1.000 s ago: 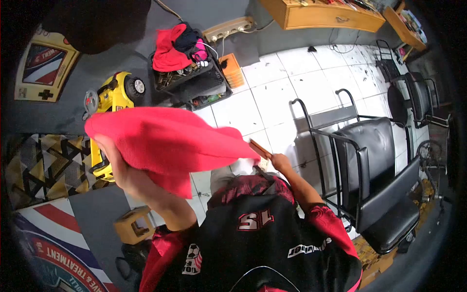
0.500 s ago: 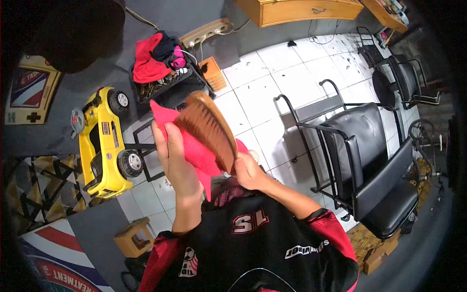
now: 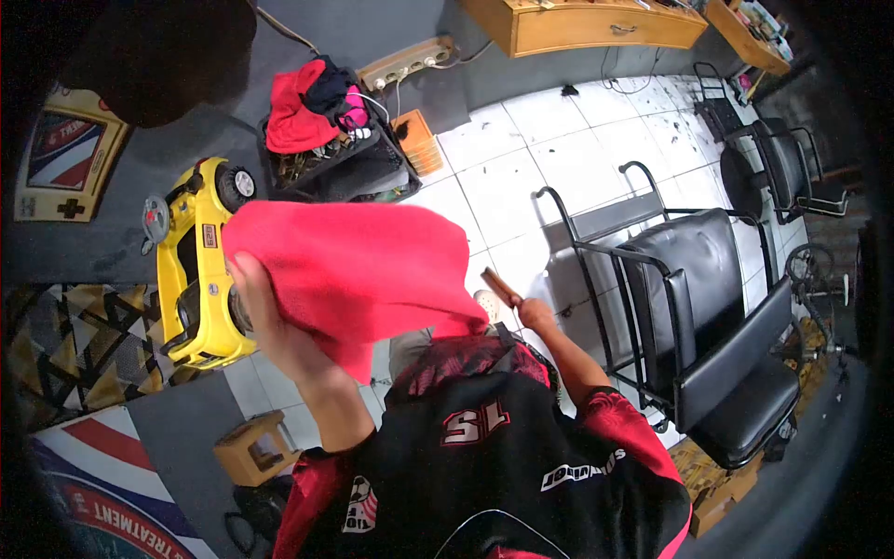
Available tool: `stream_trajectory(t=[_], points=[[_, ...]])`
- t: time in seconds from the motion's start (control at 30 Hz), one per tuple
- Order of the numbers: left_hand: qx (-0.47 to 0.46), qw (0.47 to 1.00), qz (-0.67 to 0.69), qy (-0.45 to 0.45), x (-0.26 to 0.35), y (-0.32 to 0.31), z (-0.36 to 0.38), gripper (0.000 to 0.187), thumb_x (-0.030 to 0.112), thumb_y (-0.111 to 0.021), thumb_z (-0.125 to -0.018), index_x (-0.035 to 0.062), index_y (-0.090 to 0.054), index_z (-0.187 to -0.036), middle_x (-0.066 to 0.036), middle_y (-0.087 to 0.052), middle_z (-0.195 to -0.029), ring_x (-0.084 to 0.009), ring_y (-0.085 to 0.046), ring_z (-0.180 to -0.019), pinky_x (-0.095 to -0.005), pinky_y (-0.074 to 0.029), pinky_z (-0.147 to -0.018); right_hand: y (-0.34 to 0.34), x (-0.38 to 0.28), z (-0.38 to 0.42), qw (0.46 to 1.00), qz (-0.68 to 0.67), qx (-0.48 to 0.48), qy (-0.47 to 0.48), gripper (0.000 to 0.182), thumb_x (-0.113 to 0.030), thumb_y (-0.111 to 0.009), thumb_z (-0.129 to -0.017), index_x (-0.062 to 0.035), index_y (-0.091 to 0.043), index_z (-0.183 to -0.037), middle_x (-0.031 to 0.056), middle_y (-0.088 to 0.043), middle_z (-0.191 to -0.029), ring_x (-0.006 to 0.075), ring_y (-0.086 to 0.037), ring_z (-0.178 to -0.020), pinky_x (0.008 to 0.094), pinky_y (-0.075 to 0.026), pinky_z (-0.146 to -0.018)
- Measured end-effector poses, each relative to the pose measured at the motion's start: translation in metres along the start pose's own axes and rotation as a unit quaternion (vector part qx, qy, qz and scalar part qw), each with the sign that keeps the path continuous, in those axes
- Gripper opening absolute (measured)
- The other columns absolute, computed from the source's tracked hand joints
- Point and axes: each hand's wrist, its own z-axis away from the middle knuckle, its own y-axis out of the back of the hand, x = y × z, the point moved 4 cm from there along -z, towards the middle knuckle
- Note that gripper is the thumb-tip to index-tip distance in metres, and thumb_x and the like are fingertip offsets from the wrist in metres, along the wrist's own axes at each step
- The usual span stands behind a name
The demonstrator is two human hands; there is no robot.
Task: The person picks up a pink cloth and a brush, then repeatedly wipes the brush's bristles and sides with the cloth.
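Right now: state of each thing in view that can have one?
left hand: gripping the red cloth
red cloth: spread open, covering the brush head
right hand: holding the brush handle
brush handle: sticking out from under the cloth
wooden drawer: pulled open
black chair: unoccupied

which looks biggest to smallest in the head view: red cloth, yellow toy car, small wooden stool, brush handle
1. red cloth, though it is held close to the camera, which inflates it
2. yellow toy car
3. small wooden stool
4. brush handle

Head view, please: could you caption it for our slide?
Left hand holds a spread red cloth over a wooden brush handle gripped by the right hand.
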Motion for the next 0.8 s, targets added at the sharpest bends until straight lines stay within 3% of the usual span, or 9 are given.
stream_trajectory(t=[0.1, 0.2, 0.3, 0.33, 0.4, 0.53, 0.6, 0.7, 0.8], points=[[-0.036, 0.999, -0.035, 0.009, -0.011, 0.003, 0.000, 0.044, 0.030, -0.050, -0.090, 0.0022, -0.042, -0.123, -0.006, -0.053, -0.109, -0.0146, -0.054, -0.095, -0.0294, -0.044, -0.084, 0.036, -0.039, 0.004, 0.987, -0.136, 0.084, 0.025, 0.065, -0.048, -0.024, -0.093, 0.0037, -0.061, -0.082, 0.0237, -0.061, -0.072, 0.0341, -0.063, -0.077, 0.0425, -0.046, -0.069], [-0.026, 0.994, -0.097, 0.041, -0.020, -0.015, 0.011, 0.044, 0.023, -0.049, -0.092, 0.0004, -0.039, -0.128, -0.005, -0.054, -0.107, -0.0109, -0.053, -0.093, -0.0258, -0.043, -0.082, 0.124, -0.143, 0.083, 0.887, -0.440, 0.069, 0.120, 0.057, -0.042, -0.025, -0.095, 0.0013, -0.045, -0.064, 0.0106, -0.047, -0.053, 0.0238, -0.046, -0.051, 0.0370, -0.039, -0.052], [-0.175, 0.973, -0.114, 0.099, -0.031, -0.028, 0.020, 0.045, 0.020, -0.050, -0.092, -0.0012, -0.038, -0.129, -0.006, -0.051, -0.113, -0.0112, -0.050, -0.099, -0.0259, -0.039, -0.088, 0.163, -0.202, 0.157, 0.842, -0.441, 0.025, 0.309, 0.041, -0.028, -0.030, -0.096, 0.0012, -0.047, -0.074, 0.0081, -0.046, -0.057, 0.0171, -0.046, -0.055, 0.0327, -0.038, -0.051], [-0.231, 0.959, -0.115, 0.116, -0.035, -0.031, 0.022, 0.046, 0.020, -0.050, -0.091, -0.0019, -0.038, -0.130, -0.006, -0.049, -0.117, -0.0119, -0.048, -0.103, -0.0265, -0.037, -0.092, 0.166, -0.215, 0.171, 0.759, -0.552, -0.070, 0.337, 0.040, -0.029, -0.030, -0.097, 0.0013, -0.049, -0.079, 0.0069, -0.046, -0.058, 0.0154, -0.046, -0.057, 0.0311, -0.040, -0.054], [-0.268, 0.952, -0.098, 0.112, -0.030, -0.033, 0.028, 0.039, 0.019, -0.049, -0.092, 0.0004, -0.039, -0.125, -0.004, -0.051, -0.107, -0.0101, -0.049, -0.094, -0.0245, -0.039, -0.086, 0.141, -0.214, 0.149, 0.783, -0.519, -0.091, 0.331, 0.037, -0.029, -0.033, -0.096, 0.0007, -0.051, -0.085, 0.0119, -0.053, -0.063, 0.0215, -0.053, -0.060, 0.0334, -0.042, -0.057], [-0.249, 0.966, -0.063, 0.009, 0.000, -0.038, 0.026, 0.020, 0.019, -0.048, -0.092, 0.0048, -0.046, -0.105, 0.000, -0.050, -0.089, -0.0067, -0.046, -0.079, -0.0215, -0.039, -0.073, 0.060, -0.172, 0.070, 0.907, -0.137, -0.023, 0.398, 0.030, -0.026, -0.037, -0.094, -0.0029, -0.054, -0.103, 0.0203, -0.059, -0.075, 0.0344, -0.058, -0.069, 0.0405, -0.046, -0.064], [-0.199, 0.980, -0.016, -0.027, 0.014, -0.035, 0.021, 0.020, 0.021, -0.048, -0.092, 0.0054, -0.046, -0.105, 0.000, -0.050, -0.089, -0.0072, -0.047, -0.078, -0.0218, -0.040, -0.073, 0.004, -0.106, 0.026, 0.939, 0.039, -0.075, 0.333, 0.038, -0.032, -0.037, -0.093, -0.0064, -0.051, -0.117, 0.0226, -0.060, -0.082, 0.0382, -0.059, -0.075, 0.0455, -0.047, -0.070], [-0.140, 0.989, -0.044, -0.009, 0.013, -0.025, 0.023, 0.025, 0.022, -0.048, -0.092, 0.0056, -0.046, -0.111, -0.001, -0.052, -0.092, -0.0083, -0.049, -0.081, -0.0226, -0.040, -0.076, -0.015, -0.035, 0.008, 0.989, 0.064, -0.116, 0.060, 0.056, -0.049, -0.030, -0.091, -0.0036, -0.058, -0.107, 0.0205, -0.061, -0.100, 0.0368, -0.059, -0.093, 0.0444, -0.047, -0.079], [-0.075, 0.996, 0.025, 0.030, 0.006, -0.017, 0.025, 0.030, 0.022, -0.048, -0.092, 0.0059, -0.045, -0.117, -0.001, -0.053, -0.094, -0.0084, -0.050, -0.083, -0.0232, -0.041, -0.077, -0.043, 0.023, -0.007, 0.987, 0.089, -0.133, 0.016, 0.062, -0.052, -0.026, -0.091, -0.0036, -0.064, -0.097, 0.0212, -0.060, -0.102, 0.0373, -0.057, -0.097, 0.0456, -0.044, -0.083]])
